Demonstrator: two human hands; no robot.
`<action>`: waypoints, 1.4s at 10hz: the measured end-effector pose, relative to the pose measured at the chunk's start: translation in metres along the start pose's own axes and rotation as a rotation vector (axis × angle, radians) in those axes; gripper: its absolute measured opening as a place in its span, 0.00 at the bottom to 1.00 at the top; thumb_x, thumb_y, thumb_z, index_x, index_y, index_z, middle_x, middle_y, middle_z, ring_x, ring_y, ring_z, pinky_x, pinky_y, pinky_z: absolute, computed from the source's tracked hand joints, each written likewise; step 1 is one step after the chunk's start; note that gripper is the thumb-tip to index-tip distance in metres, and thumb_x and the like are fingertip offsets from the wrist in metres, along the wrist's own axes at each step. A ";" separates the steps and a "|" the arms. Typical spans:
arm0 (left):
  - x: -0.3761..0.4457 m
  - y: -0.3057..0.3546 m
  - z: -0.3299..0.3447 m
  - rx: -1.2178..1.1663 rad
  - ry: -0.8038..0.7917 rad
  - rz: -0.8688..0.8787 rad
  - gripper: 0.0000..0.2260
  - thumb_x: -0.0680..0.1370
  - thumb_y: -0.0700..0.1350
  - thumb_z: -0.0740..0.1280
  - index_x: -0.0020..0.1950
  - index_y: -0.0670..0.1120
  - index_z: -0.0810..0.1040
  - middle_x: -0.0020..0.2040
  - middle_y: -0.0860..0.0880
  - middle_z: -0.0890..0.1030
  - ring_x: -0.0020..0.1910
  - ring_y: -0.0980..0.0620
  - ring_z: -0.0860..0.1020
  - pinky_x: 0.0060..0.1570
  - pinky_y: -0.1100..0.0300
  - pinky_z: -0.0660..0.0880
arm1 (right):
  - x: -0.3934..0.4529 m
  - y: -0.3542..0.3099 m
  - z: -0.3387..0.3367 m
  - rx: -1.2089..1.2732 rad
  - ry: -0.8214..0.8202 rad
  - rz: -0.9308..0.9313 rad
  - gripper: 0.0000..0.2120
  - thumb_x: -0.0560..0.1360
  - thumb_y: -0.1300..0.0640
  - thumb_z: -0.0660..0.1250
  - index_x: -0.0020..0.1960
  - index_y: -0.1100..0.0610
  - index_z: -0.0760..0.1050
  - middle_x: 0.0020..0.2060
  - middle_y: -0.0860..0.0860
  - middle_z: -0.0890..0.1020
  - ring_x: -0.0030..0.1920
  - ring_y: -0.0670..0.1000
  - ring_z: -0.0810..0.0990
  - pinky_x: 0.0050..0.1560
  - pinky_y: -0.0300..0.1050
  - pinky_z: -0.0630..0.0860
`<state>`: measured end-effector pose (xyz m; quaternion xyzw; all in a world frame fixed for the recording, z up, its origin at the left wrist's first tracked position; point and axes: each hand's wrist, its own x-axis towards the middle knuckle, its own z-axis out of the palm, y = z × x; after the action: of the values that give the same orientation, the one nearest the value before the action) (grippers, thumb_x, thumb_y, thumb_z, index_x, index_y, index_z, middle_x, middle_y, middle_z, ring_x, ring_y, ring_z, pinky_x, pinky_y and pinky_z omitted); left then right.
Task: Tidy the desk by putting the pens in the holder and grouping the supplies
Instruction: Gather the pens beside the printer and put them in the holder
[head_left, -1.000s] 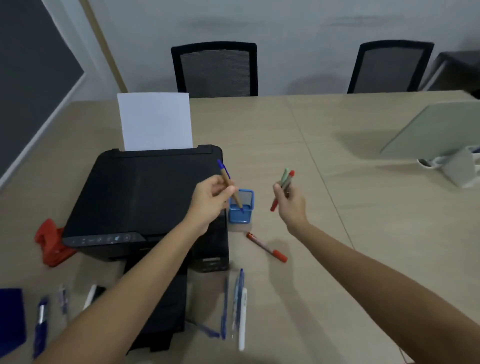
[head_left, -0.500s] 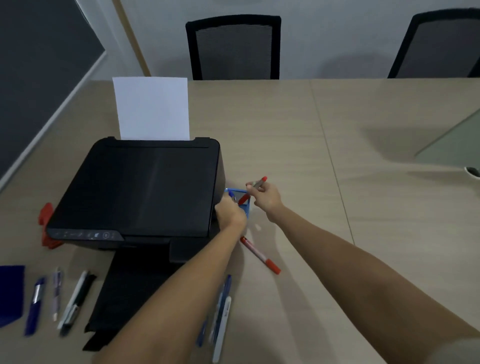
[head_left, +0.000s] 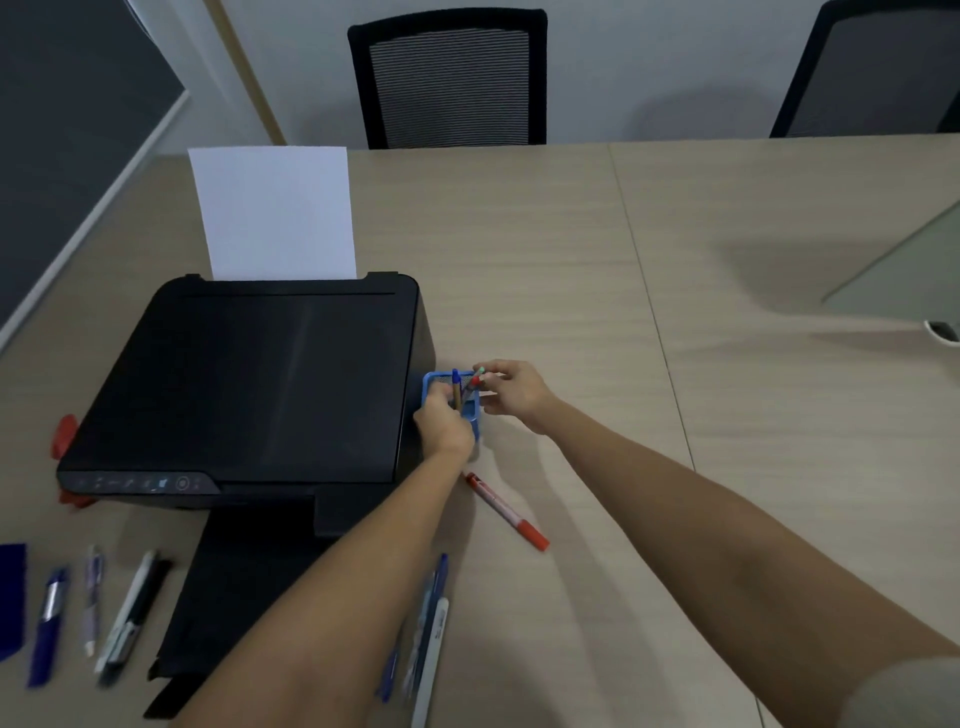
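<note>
At the far left edge a dark blue flat item (head_left: 11, 597) lies on the worktop (head_left: 571, 249), and just right of it a row of four loose pens (head_left: 93, 618) sits near the front, blurred but clearly separate. A red object (head_left: 65, 434) peeks out from behind the left side of the black printer (head_left: 249, 379), which carries a white sheet (head_left: 272, 213) upright in its rear feed. Right beside the printer stands the small blue holder (head_left: 434, 387), and the left hand (head_left: 444, 421) is curled around its near side, fingers closed, seemingly on the brown-barrelled pen with a blue cap (head_left: 456, 389) that stands in it. The right hand (head_left: 511, 395) pinches a red and a grey-green pen (head_left: 475, 382) between thumb and fingertips, their lower ends already inside the holder. Nearer, a red marker (head_left: 506, 512) lies slantwise on the worktop, and a cluster of blue and white pens (head_left: 428, 634) lies between the forearms. All of these are light, stiff and smooth, likely to roll if nudged; each is best gripped mid-barrel and lowered tip first. The holder looks light enough to tip, so steadying it with one hand seems wise.
</note>
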<state>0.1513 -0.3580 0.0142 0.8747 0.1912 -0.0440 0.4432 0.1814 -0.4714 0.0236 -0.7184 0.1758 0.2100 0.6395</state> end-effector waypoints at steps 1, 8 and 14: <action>-0.005 0.006 0.002 -0.037 0.008 -0.061 0.09 0.76 0.39 0.61 0.39 0.49 0.75 0.38 0.52 0.78 0.36 0.55 0.75 0.37 0.64 0.69 | -0.009 0.003 -0.004 0.059 -0.034 0.023 0.15 0.79 0.68 0.58 0.65 0.66 0.73 0.61 0.69 0.78 0.42 0.57 0.76 0.38 0.42 0.73; -0.125 -0.071 -0.079 0.308 -0.501 0.409 0.13 0.75 0.35 0.62 0.59 0.41 0.78 0.57 0.44 0.81 0.57 0.49 0.79 0.59 0.55 0.74 | -0.085 0.136 0.015 -1.115 -0.082 -0.194 0.21 0.76 0.65 0.57 0.70 0.60 0.66 0.57 0.64 0.74 0.57 0.65 0.76 0.57 0.54 0.72; -0.131 -0.175 -0.088 0.590 -0.552 0.002 0.10 0.77 0.47 0.65 0.50 0.42 0.82 0.47 0.43 0.83 0.47 0.44 0.82 0.44 0.55 0.79 | -0.175 0.185 0.123 -0.530 0.151 0.189 0.08 0.71 0.54 0.68 0.36 0.56 0.72 0.36 0.55 0.79 0.40 0.57 0.81 0.44 0.50 0.80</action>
<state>-0.0427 -0.2335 -0.0333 0.9199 0.0432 -0.3298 0.2077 -0.0733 -0.3747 -0.0520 -0.8546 0.2279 0.2530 0.3921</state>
